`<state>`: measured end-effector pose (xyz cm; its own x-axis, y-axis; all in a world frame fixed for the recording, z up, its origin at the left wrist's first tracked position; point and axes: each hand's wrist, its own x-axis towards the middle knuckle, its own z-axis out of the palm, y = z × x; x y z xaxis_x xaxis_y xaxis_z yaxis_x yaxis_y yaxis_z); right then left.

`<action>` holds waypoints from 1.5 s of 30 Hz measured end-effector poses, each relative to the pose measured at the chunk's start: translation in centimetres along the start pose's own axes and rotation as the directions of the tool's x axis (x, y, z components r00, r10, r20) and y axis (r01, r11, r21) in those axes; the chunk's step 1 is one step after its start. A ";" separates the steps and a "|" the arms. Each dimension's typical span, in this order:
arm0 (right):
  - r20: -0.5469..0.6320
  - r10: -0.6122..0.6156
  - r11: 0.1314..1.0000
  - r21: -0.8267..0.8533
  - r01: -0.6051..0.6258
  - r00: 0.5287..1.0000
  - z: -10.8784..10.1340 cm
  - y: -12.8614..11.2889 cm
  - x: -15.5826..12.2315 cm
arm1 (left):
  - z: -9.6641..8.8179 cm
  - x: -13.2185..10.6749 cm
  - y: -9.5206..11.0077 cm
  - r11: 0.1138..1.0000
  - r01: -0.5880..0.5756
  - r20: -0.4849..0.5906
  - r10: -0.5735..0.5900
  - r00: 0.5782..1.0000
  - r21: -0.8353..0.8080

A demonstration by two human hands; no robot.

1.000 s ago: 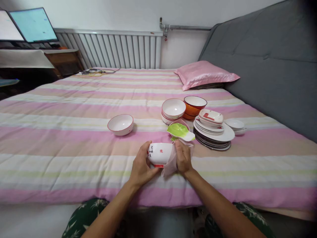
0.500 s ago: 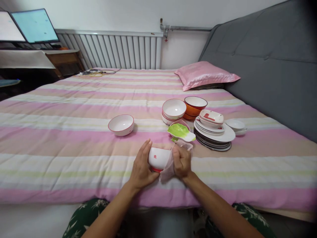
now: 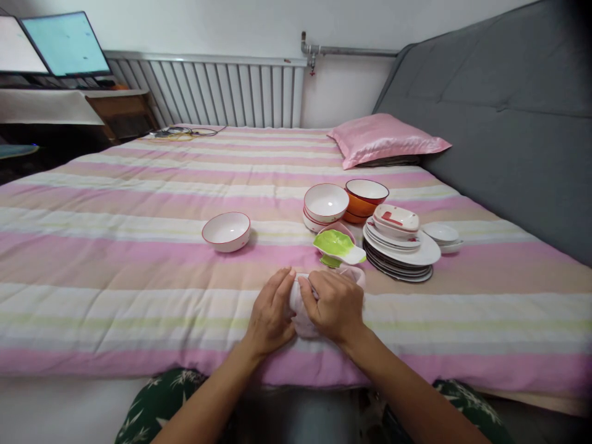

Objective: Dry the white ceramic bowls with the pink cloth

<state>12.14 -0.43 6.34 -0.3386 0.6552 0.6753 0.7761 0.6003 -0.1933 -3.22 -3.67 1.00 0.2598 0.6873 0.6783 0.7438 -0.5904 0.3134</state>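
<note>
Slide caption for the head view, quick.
Left hand holds a white bowl; right hand presses a pale cloth against it.

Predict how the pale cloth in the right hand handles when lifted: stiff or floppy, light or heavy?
The pale cloth likely sags floppily: it bunches and folds around the right hand. Probably light, since it looks thin. Unlikely to roll, as its loose shape shows no rigid edge.

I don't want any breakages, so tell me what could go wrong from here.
The white bowl between the left hand and the cloth in the right hand could slip, close to the bed's front edge. The right hand or cloth might knock the green dish just beyond. The plate stack, topped with smaller dishes, might shift if the bed is jolted.
</note>
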 end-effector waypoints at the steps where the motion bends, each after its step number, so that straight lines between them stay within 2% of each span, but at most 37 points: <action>1: 0.003 -0.009 1.000 0.009 0.009 1.000 0.1 0.2 0.0 | 0.0 0.0 0.0 1.000 0.008 0.001 -0.008 1.000 0.003; 8: 0.002 -0.032 0.995 0.093 0.031 0.999 0.3 1.4 -0.3 | 0.1 0.1 0.0 0.999 0.047 0.015 -0.047 0.999 -0.007; 15: -0.010 0.020 0.965 0.263 -0.017 1.000 0.8 2.4 -0.5 | 0.1 0.3 0.2 0.995 0.094 -0.002 -0.094 0.996 -0.019; 23: -0.003 0.108 0.881 0.464 -0.095 0.994 1.9 3.9 -1.1 | 0.1 0.4 0.1 0.985 0.165 0.006 -0.165 0.986 -0.046; 31: 0.004 0.229 0.780 0.597 -0.186 0.973 3.2 4.7 -1.2 | 0.1 0.5 0.0 0.980 0.196 -0.019 -0.196 0.980 -0.036; 39: -0.023 0.256 0.763 0.618 -0.187 0.966 3.9 4.8 -1.3 | 0.0 0.5 0.0 0.981 0.193 -0.025 -0.194 0.981 -0.022; 45: -0.050 0.246 0.803 0.569 -0.175 0.968 3.2 3.5 -1.3 | -0.1 0.2 -0.1 0.987 0.160 -0.025 -0.159 0.987 0.019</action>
<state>13.54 2.28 2.50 -0.1102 0.7591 0.6416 0.3800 0.6287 -0.6785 -3.28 -3.54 1.15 0.1226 0.7620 0.6359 0.7874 -0.4648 0.4050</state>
